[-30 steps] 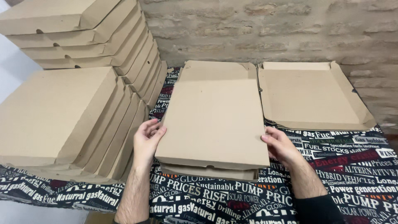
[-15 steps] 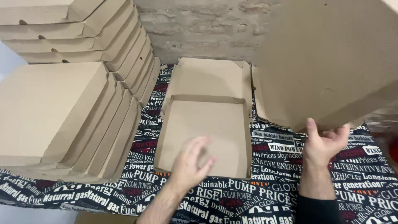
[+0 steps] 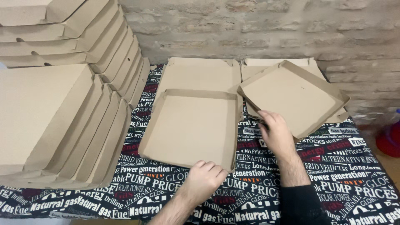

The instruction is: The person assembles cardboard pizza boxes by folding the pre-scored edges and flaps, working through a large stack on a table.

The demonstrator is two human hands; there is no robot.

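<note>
Your left hand gripped the near edge of the open, shallow brown cardboard box tray lying mid-table near the front edge, fingers curled over its rim, while your right hand lay with fingers loosely spread on the near corner of a second brown cardboard tray, turned askew toward the table's back right corner. A slanting stack of folded brown cardboard boxes filled the left side of the black printed tablecloth, before the brick wall.

Plain tan cardboard boxes lie on a black tablecloth patterned with white-and-red lettering.
</note>
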